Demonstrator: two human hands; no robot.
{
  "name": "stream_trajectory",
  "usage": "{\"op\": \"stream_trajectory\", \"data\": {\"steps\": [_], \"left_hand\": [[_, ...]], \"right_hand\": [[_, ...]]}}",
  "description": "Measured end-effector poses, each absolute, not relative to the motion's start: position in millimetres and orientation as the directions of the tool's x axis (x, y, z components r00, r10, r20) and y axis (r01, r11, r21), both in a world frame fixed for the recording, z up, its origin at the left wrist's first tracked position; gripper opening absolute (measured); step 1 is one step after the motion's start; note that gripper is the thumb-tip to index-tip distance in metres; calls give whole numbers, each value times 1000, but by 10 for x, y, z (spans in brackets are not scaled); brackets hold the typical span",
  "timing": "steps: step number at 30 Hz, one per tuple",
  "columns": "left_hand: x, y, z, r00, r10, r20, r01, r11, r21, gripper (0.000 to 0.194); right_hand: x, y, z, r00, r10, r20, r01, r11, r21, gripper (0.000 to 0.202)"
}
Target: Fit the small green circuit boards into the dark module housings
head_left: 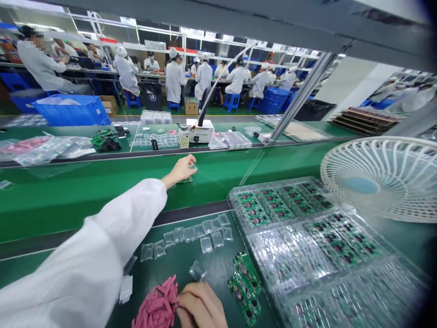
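My left hand (182,169) reaches out over the green belt, fingers pinched on what looks like a small clear plastic piece (193,167). Just below those fingers lies a green circuit board (186,180), partly hidden. At the bottom, my right hand (202,306) has its fingertips closed at the edge of a heap of pink foam-like strips (157,306), on one strip as far as shows. Small clear packets (189,234) lie in rows on the bench, with a single packet (197,270) near my right hand. Loose circuit boards (245,289) rest to the right.
Clear trays (290,255) with circuit boards fill the right side, below a white slotted basket (385,182). A metal post (303,93) slants down to the far bench. Across the belt stand a white device (201,132) and a blue bin (73,110). People in white coats sit beyond.
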State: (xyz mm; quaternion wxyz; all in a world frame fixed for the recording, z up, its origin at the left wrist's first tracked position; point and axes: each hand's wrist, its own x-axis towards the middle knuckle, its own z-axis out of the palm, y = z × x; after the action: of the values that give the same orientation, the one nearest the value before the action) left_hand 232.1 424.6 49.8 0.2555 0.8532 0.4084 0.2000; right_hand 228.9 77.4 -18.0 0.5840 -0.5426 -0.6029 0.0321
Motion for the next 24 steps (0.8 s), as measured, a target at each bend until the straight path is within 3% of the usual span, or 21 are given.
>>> {"op": "stream_trajectory", "data": {"steps": [3,8,16,19,24], "left_hand": [[1942,3594,627,696,698,172,496,-639,588,30],[1349,2393,567,831,536,147,396,-757,520,30],[1312,1956,217,827,541,151,426,-779,459,32],[1411,1994,227,824,539,174,411,-780,472,32],[1179,2174,408,752,630,192,479,-723,497,27]], "right_hand": [[2344,682,-4,215,793,571,558,380,-738,18],[2515,587,178,299,797,525,493,342,-800,21],[2633,651,150,380,824,421,495,203,-845,14],[2655,672,89,326,876,355,579,112,-807,13],[2656,678,-27,193,927,320,787,48,-615,14]]}}
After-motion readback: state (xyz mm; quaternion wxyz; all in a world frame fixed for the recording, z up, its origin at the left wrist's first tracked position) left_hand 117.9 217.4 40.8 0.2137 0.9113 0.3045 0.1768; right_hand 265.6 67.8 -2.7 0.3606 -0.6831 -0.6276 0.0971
